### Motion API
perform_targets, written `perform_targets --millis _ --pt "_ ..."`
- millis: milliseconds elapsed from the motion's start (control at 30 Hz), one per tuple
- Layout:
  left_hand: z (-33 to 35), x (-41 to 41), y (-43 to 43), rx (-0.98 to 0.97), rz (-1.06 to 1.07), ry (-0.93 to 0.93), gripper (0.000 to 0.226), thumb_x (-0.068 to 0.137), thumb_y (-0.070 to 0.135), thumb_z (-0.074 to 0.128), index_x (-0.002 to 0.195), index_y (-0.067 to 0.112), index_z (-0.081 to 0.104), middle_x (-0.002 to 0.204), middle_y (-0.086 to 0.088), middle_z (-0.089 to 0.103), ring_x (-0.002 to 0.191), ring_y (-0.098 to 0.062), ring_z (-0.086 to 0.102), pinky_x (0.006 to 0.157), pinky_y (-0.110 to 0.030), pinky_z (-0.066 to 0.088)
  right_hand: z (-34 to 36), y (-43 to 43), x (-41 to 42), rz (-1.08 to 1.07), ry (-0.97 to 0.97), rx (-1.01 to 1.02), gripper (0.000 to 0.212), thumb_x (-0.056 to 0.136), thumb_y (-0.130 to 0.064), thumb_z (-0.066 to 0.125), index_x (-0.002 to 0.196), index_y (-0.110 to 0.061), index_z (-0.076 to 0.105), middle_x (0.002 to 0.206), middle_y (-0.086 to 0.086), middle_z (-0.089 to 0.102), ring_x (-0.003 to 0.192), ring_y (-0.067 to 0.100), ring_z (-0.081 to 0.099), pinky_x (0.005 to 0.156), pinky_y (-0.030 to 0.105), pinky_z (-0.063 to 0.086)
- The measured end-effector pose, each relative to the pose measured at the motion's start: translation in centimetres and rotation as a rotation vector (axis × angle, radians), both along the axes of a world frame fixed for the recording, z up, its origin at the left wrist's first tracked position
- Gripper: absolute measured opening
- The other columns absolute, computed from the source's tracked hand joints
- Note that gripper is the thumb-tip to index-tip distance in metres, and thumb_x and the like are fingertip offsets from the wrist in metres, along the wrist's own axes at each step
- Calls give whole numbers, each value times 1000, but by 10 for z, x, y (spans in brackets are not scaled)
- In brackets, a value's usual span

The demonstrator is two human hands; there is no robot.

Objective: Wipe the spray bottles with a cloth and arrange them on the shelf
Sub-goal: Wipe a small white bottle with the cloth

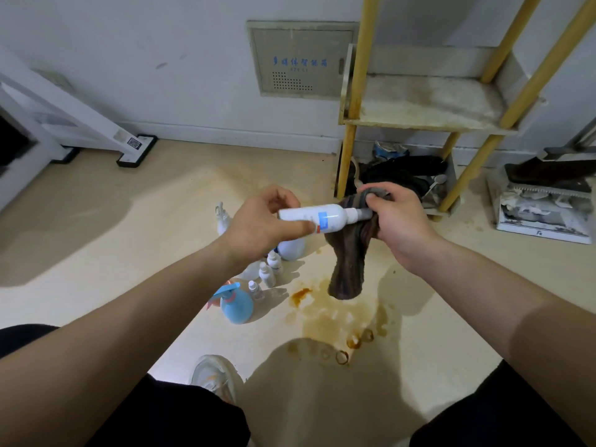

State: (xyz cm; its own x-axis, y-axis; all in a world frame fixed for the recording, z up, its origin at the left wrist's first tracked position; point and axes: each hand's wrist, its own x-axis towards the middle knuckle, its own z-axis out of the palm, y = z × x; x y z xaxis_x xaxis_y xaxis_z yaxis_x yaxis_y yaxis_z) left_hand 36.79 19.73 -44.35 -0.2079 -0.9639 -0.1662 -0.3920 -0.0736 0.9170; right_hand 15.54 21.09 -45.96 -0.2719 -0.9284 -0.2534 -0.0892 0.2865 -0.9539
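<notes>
covering the nozzle end of the white spray bottle, the dark brown cloth hides the sprayer head completely, so its shape cannot be told. the bottle lies level in the air between both hands, above the stained floor and just in front of the shelf's bottom tier. the left hand grips the base end, thumb laid along the side and fingers curled behind, which hides the bottle's bottom. the right hand clutches the cloth around the bottle's neck, and the rest of the cloth hangs down below it.

the yellow-posted shelf is cut off at the top and at the right edge. its middle board is grimy, and the bottom tier holds a dark heap too shadowed to sort out. more bottles stand on the floor under the left wrist: a blue trigger bottle, a few small dropper bottles, and larger white bottles partly hidden by the hand.

the held bottle's label shows a blue patch and a red mark, the print too small to read. the wall panel carries blue chinese characters with a smaller line beneath, both blurred. a qr code sits on the black foot of a white stand at left.
</notes>
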Motion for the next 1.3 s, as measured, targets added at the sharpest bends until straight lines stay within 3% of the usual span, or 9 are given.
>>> perform_targets --millis 167,333,500,600,733,833,933,1133,1300 --pt "-13 11 19 -135 -152 -330 45 66 29 90 104 30 67 95 11 69 75 -2 63 71 -17 50 6 -1 23 5 -15 -104 22 90 -29 51 98 -29 72 105 3 72 106 26 66 96 55 53" --pt "-30 32 30 -155 -149 -406 44 69 26 87 104 22 60 92 6 66 78 -6 61 63 -11 43 11 3 56 174 1 -121 22 103 -18 49 108 -20 71 107 4 70 107 23 65 98 51 53" --pt "-52 66 39 -1 -67 -435 54 71 23 86 112 29 51 99 7 63 84 -13 62 68 -24 48 -3 8 82 332 249 -70 25 103 -14 47 103 -18 71 93 -5 66 96 24 63 84 44 55" --pt "-71 82 46 94 -39 -419 54 72 19 86 117 20 57 100 5 60 90 -16 59 81 -35 51 -18 9 92 484 375 13 25 102 -16 47 102 -19 72 99 3 69 91 26 62 74 33 47" --pt "-111 93 64 195 22 -447 44 77 13 82 115 9 62 109 -10 65 99 -25 58 79 -29 48 -39 6 100 660 532 132 27 98 -13 45 101 2 66 95 23 66 77 29 54 64 34 34" --pt "-148 99 76 235 52 -495 38 78 17 80 111 9 63 105 -10 66 97 -29 63 80 -37 52 -64 5 103 729 636 187 28 97 -13 44 104 6 64 96 23 65 86 33 59 67 37 39" --pt "-190 102 83 224 121 -539 29 81 26 74 104 15 61 97 -9 68 87 -29 64 78 -42 55 -96 0 104 713 663 226 25 97 -13 45 100 3 64 98 21 65 94 37 59 70 37 40" --pt "-272 98 81 213 189 -599 17 92 37 52 91 20 54 91 -4 60 81 -28 59 73 -43 54 -150 -7 95 598 618 284 24 98 -17 47 107 -13 69 105 3 65 98 25 58 80 33 44" --pt "-300 92 81 215 184 -593 11 90 29 58 100 24 58 100 -1 59 86 -28 59 73 -41 53 -170 -15 78 517 516 319 20 97 -18 53 109 -20 70 108 0 65 102 21 58 86 31 45"
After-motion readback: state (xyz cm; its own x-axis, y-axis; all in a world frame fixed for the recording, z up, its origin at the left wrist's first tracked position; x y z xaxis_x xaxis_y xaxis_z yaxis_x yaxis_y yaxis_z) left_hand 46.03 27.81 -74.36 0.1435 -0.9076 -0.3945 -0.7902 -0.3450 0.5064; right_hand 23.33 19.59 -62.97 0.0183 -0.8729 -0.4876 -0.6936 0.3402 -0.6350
